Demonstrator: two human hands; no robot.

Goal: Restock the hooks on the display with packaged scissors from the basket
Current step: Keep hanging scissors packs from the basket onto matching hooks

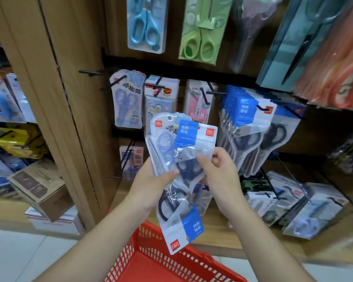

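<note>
Gripping a fan of packaged scissors before the display (114, 27) with the left hand (151, 180), thumb laid across the fronts: a clear pack (163, 137) upright at the back, a blue-and-white pack (194, 137) overlapping it, a third pack (183, 226) hanging upside down above the red basket (161, 261). Pinching the blue-and-white pack's lower half with the right hand (218, 171), thumb in front, fingers curled. Hanging near, to the right, from a black hook (261, 108), a row of matching packs (245, 117).
</note>
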